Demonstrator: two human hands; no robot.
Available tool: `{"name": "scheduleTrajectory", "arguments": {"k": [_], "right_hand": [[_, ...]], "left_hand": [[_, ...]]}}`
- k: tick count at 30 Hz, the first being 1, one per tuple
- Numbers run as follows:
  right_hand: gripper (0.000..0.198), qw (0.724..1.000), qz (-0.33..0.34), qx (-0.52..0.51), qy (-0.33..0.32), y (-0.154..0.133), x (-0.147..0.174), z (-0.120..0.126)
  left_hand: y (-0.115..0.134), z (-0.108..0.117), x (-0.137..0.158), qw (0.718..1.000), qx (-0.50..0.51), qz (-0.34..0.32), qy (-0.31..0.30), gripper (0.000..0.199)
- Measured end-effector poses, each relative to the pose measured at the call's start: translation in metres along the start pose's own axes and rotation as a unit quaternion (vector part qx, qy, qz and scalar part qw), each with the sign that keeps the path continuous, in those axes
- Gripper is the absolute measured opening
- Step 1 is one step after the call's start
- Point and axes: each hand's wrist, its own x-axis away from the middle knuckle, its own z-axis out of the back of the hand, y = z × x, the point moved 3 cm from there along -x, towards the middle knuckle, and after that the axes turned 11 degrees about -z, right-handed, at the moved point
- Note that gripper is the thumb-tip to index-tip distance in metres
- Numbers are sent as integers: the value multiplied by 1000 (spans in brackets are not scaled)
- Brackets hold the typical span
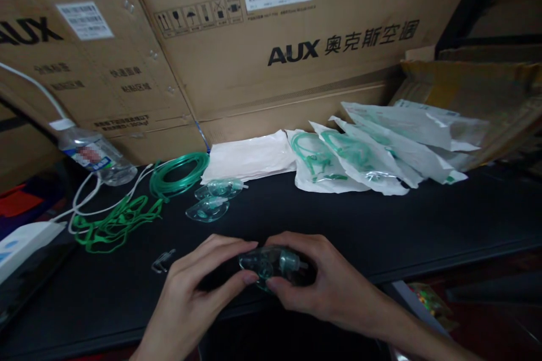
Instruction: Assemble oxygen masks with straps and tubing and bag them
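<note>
A clear green oxygen mask (265, 262) with a short connector spout is held between my two hands, above the near edge of the black table. My right hand (313, 271) has thumb and fingers pinched round its right part, beside the spout. My left hand (207, 276) closes thumb and fingertips on its left end. Beyond my hands, two more clear masks (208, 208) lie on the table. To the left are a heap of green elastic straps (116, 223), a coil of green tubing (180, 175) and small metal strips (163, 261).
Along the back lie a stack of white pouches (249, 155) and several sealed packs (322, 163) with green tubing inside. A plastic bottle (97, 152), white cables and a power strip (29, 242) occupy the left. Large cardboard boxes (275, 90) wall off the rear.
</note>
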Motion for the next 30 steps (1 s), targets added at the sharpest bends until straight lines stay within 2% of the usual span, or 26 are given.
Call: {"name": "scheduleTrajectory", "arguments": {"k": [6, 11, 19, 24, 30], "right_hand": [[15, 999, 8, 29, 32, -1, 1, -1], [17, 999, 26, 36, 23, -1, 2, -1], [18, 998, 53, 35, -2, -3, 3, 1], [13, 999, 36, 40, 0, -1, 3, 0], [24, 996, 79, 43, -5, -2, 3, 1]], "left_hand": [[7, 1, 0, 998, -49, -45, 5, 29], [6, 2, 1, 996, -63, -28, -51, 29], [7, -1, 1, 991, -30, -7, -130, 32], [9, 1, 4, 992, -48, -20, -119, 42], [10, -3, 0, 988, -40, -9, -146, 33]]}}
